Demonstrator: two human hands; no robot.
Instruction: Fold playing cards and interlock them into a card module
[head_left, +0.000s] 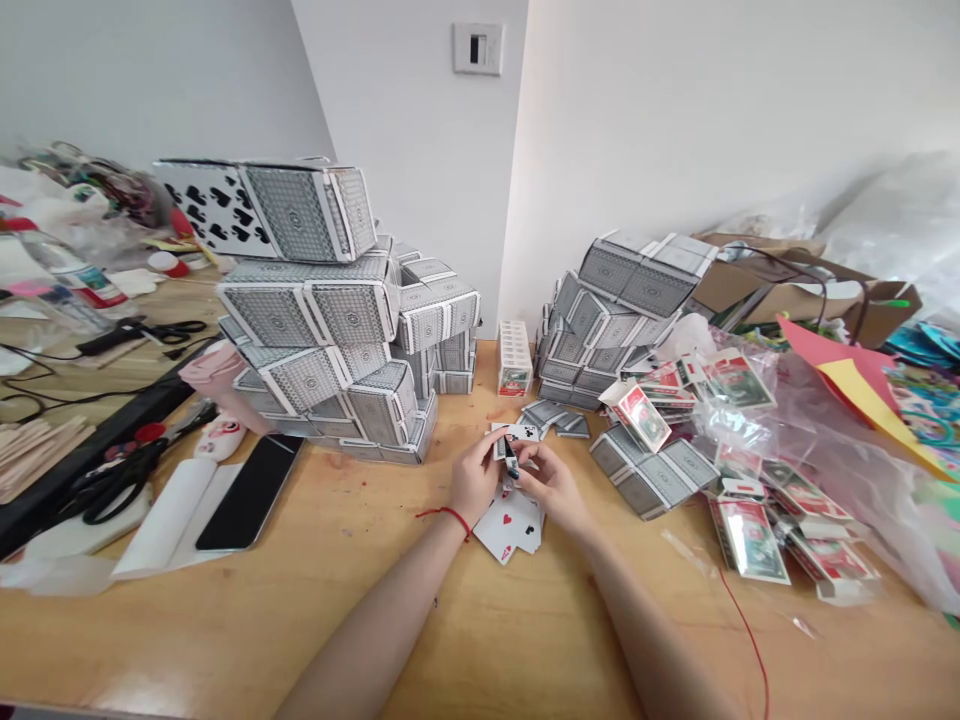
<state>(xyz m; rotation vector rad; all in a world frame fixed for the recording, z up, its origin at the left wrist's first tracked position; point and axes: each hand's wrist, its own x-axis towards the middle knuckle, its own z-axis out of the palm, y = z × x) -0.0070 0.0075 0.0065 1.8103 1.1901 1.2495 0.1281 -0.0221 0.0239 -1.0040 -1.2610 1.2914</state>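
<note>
Near the middle of the table, my left hand (475, 474) and my right hand (551, 484) meet over a playing card (511, 456) held up on edge. The fingers of both are closed on it; whether it is one card or several, I cannot tell. A red string bracelet (448, 513) circles the left wrist. Beneath the hands lie loose cards (501, 530), face up, with an ace of hearts among them. More cards (556, 415), backs up, lie just beyond.
Stacked boxes made of playing cards rise at left (341, 310) and right (607, 330). Between them stands a row of card packs (514, 360). Opened card cartons (750, 535) crowd the right side. A phone (251, 492) and black scissors (124, 485) lie at left.
</note>
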